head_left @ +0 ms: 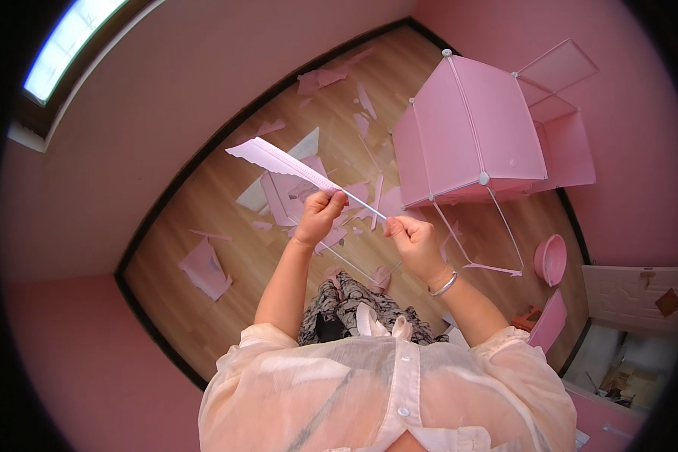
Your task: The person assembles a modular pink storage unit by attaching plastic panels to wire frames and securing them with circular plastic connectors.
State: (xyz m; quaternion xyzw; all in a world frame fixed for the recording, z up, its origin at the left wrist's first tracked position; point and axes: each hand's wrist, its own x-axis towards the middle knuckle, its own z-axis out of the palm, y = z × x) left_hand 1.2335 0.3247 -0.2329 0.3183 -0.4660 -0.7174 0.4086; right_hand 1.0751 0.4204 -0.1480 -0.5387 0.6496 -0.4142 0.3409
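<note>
Your left hand [320, 217]: pinching ragged pink sheet [280, 161] | your right hand [417, 242]: gripping thin white rod [364, 203] | risk: uneven pull could bend rod

Window [71, 49]: I see it bright, upper left.
Floor [156, 270]: wood planks, edged by black skirting [120, 273].
Basin [551, 260]: pink, near the right wall [625, 151].
Door [618, 290]: pale; I make out a brown diamond [667, 303] on it.
</note>
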